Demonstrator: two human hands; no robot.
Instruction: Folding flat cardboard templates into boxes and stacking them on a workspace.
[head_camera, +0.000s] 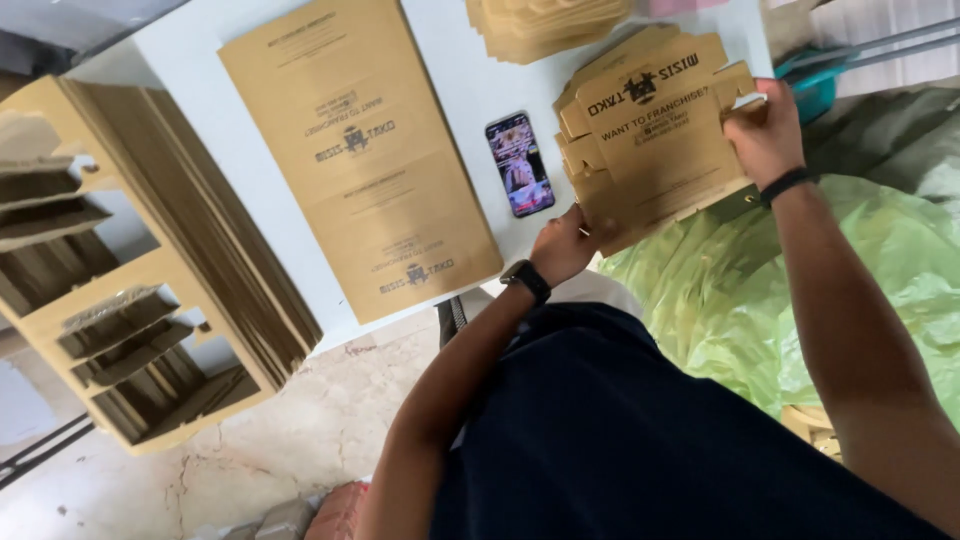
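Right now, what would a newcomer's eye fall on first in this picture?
First, the stack of flat brown box blanks at the table's right edge, held by the left hand at its near corner and the right hand at its far side. Beside it a lit phone lies on the white table, next to a large flat cardboard sheet.

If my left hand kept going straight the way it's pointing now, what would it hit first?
The left hand grips the near corner of the flat cardboard box stack, fingers aimed up the table. Going on, it would likely slide along that stack's left edge; the phone lies just beside that line. Depth is unclear.
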